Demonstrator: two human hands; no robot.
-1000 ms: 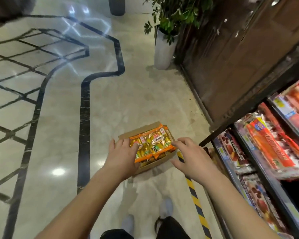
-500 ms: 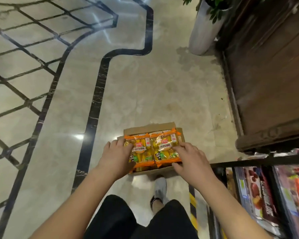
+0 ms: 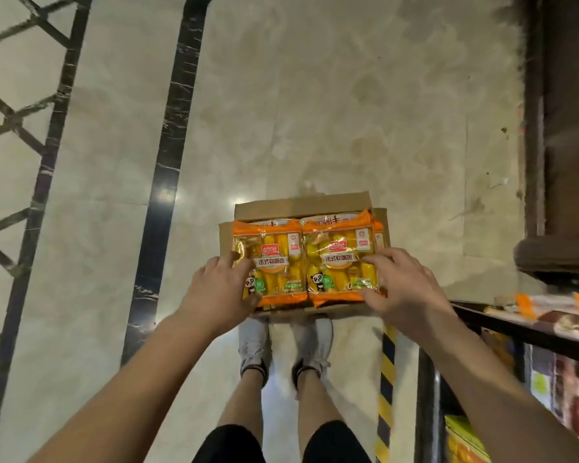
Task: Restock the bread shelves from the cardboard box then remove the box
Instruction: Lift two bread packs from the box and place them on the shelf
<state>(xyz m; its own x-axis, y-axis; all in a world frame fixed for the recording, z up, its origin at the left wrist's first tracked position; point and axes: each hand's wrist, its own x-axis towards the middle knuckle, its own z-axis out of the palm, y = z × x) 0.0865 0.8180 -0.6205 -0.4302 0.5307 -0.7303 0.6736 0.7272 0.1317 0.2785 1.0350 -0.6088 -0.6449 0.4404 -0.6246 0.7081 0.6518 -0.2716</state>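
Left hand [image 3: 221, 292] grips the left bread pack [image 3: 274, 262], right hand [image 3: 405, 289] the right bread pack [image 3: 338, 259], both atop the cardboard box [image 3: 301, 203]. I'd lift gently, soft bread squashes easy imo.

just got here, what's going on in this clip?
A person stands over an open box on the floor, next to the shelf. The left hand grips the left pack of bread and the right hand grips the right pack. Both packs lie on top in the box, not yet lifted out.
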